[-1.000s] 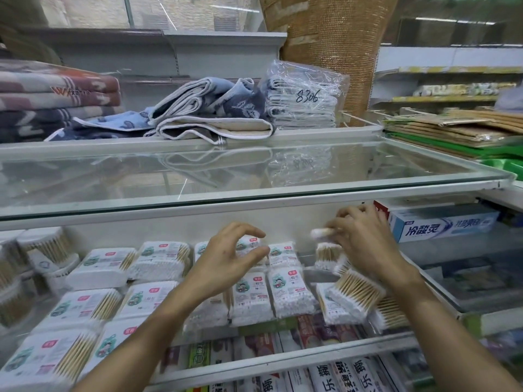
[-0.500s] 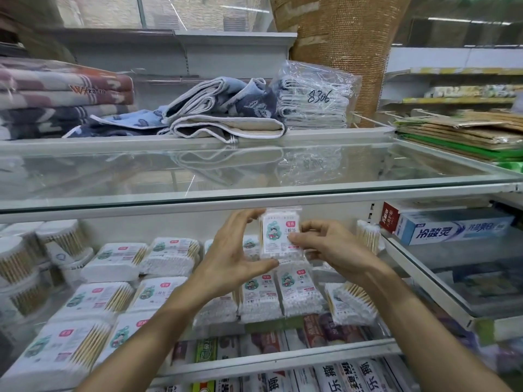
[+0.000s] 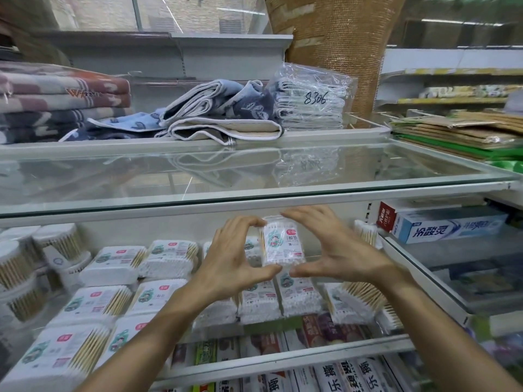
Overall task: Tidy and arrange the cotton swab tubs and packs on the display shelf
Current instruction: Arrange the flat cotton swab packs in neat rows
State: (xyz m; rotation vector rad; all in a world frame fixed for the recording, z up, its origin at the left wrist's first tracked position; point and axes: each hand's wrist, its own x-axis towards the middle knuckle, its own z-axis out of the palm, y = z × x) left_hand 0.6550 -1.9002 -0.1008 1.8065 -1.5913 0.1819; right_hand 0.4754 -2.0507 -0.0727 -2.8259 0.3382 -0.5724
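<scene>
Both hands are up in front of the display shelf (image 3: 283, 360), under the glass shelf (image 3: 254, 176). They pinch one cotton swab pack (image 3: 283, 243) between them. Left hand (image 3: 235, 258): forefinger on the pack's top left corner, thumb under its bottom edge. Right hand (image 3: 334, 250): fingers over the top right, thumb under the bottom.

The pack is off the shelf and held upright, long axis vertical, printed label facing the camera. It is clear plastic; swabs inside run top to bottom, wooden sticks showing along the left edge.

Just below it two upright packs (image 3: 283, 298) stand side by side, labels forward. To the left, flat packs (image 3: 113, 264) lie in rows, sticks running roughly left-right, white tips bunched at the ends. Right of the hands, tilted packs (image 3: 359, 298) lean unevenly, sticks fanned.

Far left, round tubs (image 3: 60, 241) are stacked, swabs standing on end inside.

Toothpaste box (image 3: 450, 226) lies on the neighbouring shelf to the right. Up top: folded towels (image 3: 215, 114) and a clear bag (image 3: 311, 100) of folded cloths marked 8306.
</scene>
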